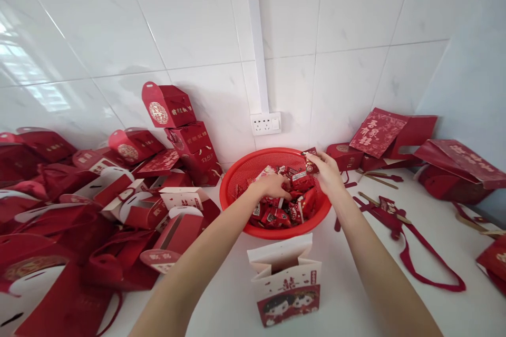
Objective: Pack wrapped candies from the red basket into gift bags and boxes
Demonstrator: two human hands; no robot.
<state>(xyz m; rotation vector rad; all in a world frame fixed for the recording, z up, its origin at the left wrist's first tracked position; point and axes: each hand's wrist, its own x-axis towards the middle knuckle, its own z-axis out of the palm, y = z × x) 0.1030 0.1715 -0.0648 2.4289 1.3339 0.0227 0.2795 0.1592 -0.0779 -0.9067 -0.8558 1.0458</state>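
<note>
A red plastic basket stands against the wall, holding many red wrapped sweets. My left hand reaches into it, fingers curled down over the sweets; whether it grips one is hidden. Above the basket's right rim, my right hand pinches a dark red packet between thumb and fingers. In front of the basket stands a white and red paper gift bag, upright with its top open and two cartoon faces on its front.
Red gift boxes lie heaped at the left, with stacked boxes by the wall. More red boxes lean at the right, near red ribbons. A socket is on the tiled wall.
</note>
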